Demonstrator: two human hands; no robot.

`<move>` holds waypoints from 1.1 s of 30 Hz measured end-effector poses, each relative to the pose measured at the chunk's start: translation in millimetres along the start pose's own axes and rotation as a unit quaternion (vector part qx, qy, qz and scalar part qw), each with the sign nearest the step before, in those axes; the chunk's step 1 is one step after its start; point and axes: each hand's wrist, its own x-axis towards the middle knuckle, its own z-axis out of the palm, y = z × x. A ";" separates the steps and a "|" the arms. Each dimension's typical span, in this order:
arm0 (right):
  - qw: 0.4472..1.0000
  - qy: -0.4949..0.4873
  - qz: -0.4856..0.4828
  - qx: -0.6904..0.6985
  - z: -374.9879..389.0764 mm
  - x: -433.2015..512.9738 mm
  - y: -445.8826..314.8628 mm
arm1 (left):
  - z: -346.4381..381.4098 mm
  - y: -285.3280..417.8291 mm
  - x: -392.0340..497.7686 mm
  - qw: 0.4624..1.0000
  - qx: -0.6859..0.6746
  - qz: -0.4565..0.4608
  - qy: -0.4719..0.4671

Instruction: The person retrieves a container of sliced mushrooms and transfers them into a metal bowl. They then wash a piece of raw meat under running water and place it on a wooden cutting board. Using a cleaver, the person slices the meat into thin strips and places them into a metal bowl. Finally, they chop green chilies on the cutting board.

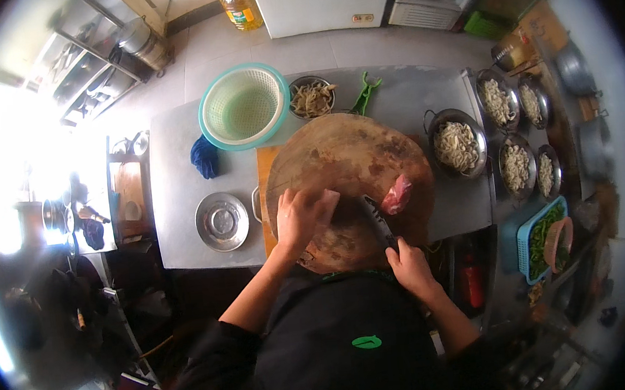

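A thick round wooden chopping block (336,143) lies before me, its top stained dark. My right hand (411,267) grips a kitchen knife (377,220) by its dark handle, the blade angled up and left over the block. Just right of the blade rests a chunk of raw red meat (398,194). At the block's left side, my left hand (299,218) is blurred, with a pale pink piece of meat (329,202) at its fingers. How the fingers close around that piece is partly hidden.
A white colander in a teal basin (284,100), a bowl of pale strips (312,97) and a green clip (366,93) stand behind the block. Left are a blue cloth (206,157) and metal dish (242,223). Pans of pale strips (456,146) and a blue basket (526,243) stand right.
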 end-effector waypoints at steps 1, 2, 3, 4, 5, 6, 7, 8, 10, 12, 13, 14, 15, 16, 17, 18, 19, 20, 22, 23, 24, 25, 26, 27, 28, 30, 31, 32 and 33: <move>1.000 0.028 -0.006 -0.008 -0.3 4.3 -3.6 | 0.2 -1.5 -2.9 1.000 -0.004 -0.009 0.001; 0.998 0.055 -0.031 -0.006 -0.6 7.7 -8.2 | 2.0 -1.8 -4.8 1.000 -0.010 -0.019 0.000; 0.996 0.061 -0.058 -0.009 -1.0 13.0 -13.5 | 4.8 -1.5 -6.1 0.999 -0.016 0.025 0.012; 0.994 0.069 -0.078 -0.016 -1.2 17.7 -19.5 | 7.9 -1.0 -6.8 0.997 -0.022 0.069 0.023; 0.992 0.076 -0.103 -0.019 -1.7 24.4 -25.8 | 12.5 0.0 -7.2 0.993 -0.028 0.112 0.035; 0.984 0.096 -0.138 -0.066 -0.9 32.5 -32.1 | 17.1 0.4 -7.1 0.992 -0.058 0.106 0.037; 0.983 0.084 -0.139 -0.090 -0.1 40.9 -38.5 | 22.4 0.7 -6.7 0.991 -0.087 0.099 0.038; 0.981 0.073 -0.140 -0.115 0.5 49.6 -44.5 | 27.2 0.2 -6.4 0.986 -0.119 0.108 0.041; 0.971 0.048 -0.150 -0.182 -1.2 63.0 -55.3 | 34.8 -4.0 -4.6 0.985 -0.116 0.117 0.043; 0.959 0.016 -0.167 -0.228 -5.4 68.2 -64.7 | 38.5 -9.7 -4.3 0.986 -0.100 0.131 0.030; 0.951 0.011 -0.186 -0.248 -9.0 68.2 -68.8 | 38.7 -12.6 -4.6 0.987 -0.085 0.133 0.014; 0.945 -0.002 -0.187 -0.267 -13.3 66.0 -72.2 | 38.7 -14.7 -4.7 0.987 -0.078 0.139 0.009; 0.939 -0.008 -0.196 -0.282 -17.9 64.2 -75.0 | 39.2 -15.6 -4.9 0.988 -0.078 0.135 0.006; 0.932 0.011 -0.221 -0.288 -20.5 63.3 -77.8 | 39.2 -15.9 -5.3 0.987 -0.088 0.134 0.014; 0.930 -0.022 -0.201 -0.308 -23.0 63.8 -79.8 | 39.7 -15.4 -5.2 0.987 -0.094 0.131 0.009; 0.927 -0.032 -0.196 -0.319 -23.3 66.4 -81.8 | 40.3 -14.3 -5.1 0.986 -0.098 0.131 0.027; 0.922 -0.052 -0.178 -0.341 -23.4 68.7 -83.1 | 41.2 -12.9 -5.0 0.986 -0.099 0.129 0.033; 0.923 -0.046 -0.190 -0.330 -21.2 75.4 -84.3 | 42.5 -11.4 -4.6 0.986 -0.101 0.129 0.038; 0.920 -0.088 -0.163 -0.345 -16.7 86.6 -85.6 | 44.6 -9.5 -3.8 0.986 -0.108 0.124 0.038; 0.926 -0.050 -0.196 -0.317 -14.3 90.9 -86.1 | 45.0 -9.2 -3.8 0.985 -0.117 0.118 0.036; 0.930 -0.043 -0.205 -0.303 -15.6 90.4 -85.9 | 45.3 -9.4 -3.7 0.986 -0.115 0.115 0.039; 0.932 -0.001 -0.236 -0.274 -15.0 91.8 -86.0 | 45.4 -10.0 -4.1 0.986 -0.119 0.109 0.041; 0.932 -0.040 -0.209 -0.293 -17.1 89.6 -85.6 | 45.3 -11.1 -4.2 0.988 -0.120 0.092 0.022; 0.932 -0.045 -0.204 -0.296 -18.1 89.0 -85.3 | 45.5 -12.2 -4.4 0.988 -0.113 0.099 0.031; 0.931 -0.074 -0.178 -0.312 -19.3 86.6 -84.9 | 44.9 -13.2 -5.8 0.990 -0.103 0.092 0.020; 0.938 -0.074 -0.166 -0.296 -18.7 86.6 -84.0 | 45.8 -14.2 -7.7 0.992 -0.090 0.089 0.011; 0.935 -0.115 -0.122 -0.313 -19.5 84.6 -82.8 | 46.7 -14.5 -8.2 0.992 -0.087 0.095 0.013; 0.946 -0.077 -0.155 -0.274 -13.7 91.3 -82.4 | 48.5 -14.2 -8.5 0.991 -0.086 0.102 0.015; 0.952 -0.067 -0.162 -0.253 -8.4 96.4 -81.8 | 50.1 -13.9 -8.3 0.990 -0.091 0.102 0.025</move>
